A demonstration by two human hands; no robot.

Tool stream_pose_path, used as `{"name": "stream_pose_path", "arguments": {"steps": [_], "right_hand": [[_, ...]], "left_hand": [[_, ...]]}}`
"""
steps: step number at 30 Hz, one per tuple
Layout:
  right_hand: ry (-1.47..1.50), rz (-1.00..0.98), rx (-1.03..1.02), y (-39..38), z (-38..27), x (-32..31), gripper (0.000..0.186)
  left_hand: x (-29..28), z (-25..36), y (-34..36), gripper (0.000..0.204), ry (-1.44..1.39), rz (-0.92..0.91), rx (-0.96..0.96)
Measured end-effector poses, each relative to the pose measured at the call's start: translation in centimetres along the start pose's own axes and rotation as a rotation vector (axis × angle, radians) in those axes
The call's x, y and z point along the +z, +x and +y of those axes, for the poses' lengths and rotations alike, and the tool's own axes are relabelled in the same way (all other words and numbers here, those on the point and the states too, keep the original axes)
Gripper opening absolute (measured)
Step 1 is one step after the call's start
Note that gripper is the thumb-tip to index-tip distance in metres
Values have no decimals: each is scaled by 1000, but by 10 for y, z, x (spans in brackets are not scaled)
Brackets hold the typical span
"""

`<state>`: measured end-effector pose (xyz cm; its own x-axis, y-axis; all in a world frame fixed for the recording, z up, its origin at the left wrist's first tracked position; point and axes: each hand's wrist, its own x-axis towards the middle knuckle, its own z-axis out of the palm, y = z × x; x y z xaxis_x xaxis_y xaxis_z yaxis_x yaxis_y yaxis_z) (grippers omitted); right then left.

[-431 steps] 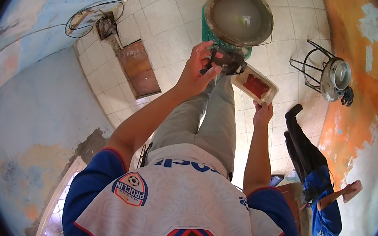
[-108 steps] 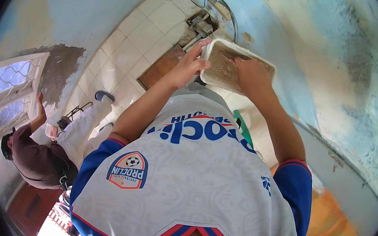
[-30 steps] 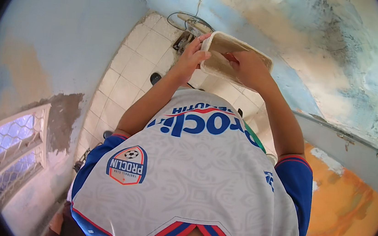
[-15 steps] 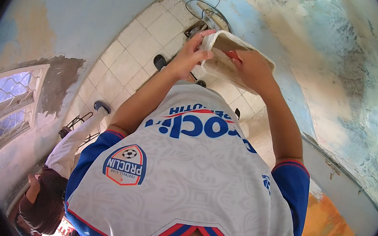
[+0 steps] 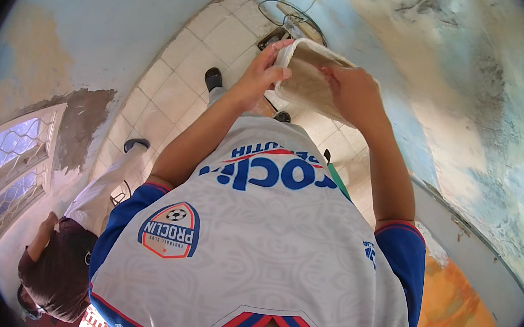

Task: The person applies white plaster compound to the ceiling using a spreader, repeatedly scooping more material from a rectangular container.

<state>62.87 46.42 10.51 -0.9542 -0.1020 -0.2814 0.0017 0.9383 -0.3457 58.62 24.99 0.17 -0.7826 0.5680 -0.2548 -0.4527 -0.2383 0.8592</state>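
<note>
I hold a flat rectangular tray (image 5: 307,79) with a pale rim and a brownish-grey inside, tilted up in front of my chest. My left hand (image 5: 264,68) grips its left edge, fingers curled over the rim. My right hand (image 5: 352,93) grips its right side, the thumb lying on the tray's face. Both forearms rise from my white and blue sports shirt toward the tray. Whether anything lies in the tray cannot be made out.
Pale floor tiles (image 5: 174,87) lie below. A worn blue wall (image 5: 474,90) runs along the right, with orange paint (image 5: 451,311) lower down. A standing fan (image 5: 293,20) sits on the floor beyond the tray. Another person (image 5: 67,251) crouches at lower left beside a grilled window (image 5: 1,181).
The view has swung a little, bringing the crouching person further into the lower left. Both hands keep the tray, which now sits slightly lower and more to the right.
</note>
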Motion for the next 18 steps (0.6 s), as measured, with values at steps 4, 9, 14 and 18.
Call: {"name": "stream_pose_path", "arguments": {"steps": [4, 9, 14, 18], "right_hand": [[-48, -107, -46, 41, -23, 11, 25], [-154, 4, 3, 106, -79, 41, 25], [-146, 48, 167, 155, -139, 18, 27], [-42, 155, 87, 196, -147, 48, 21]], "left_hand": [[-53, 42, 16, 73, -80, -31, -56], [-129, 85, 37, 80, 105, -116, -4], [-195, 128, 51, 79, -1, -90, -24], [-233, 140, 61, 83, 103, -127, -8]]}}
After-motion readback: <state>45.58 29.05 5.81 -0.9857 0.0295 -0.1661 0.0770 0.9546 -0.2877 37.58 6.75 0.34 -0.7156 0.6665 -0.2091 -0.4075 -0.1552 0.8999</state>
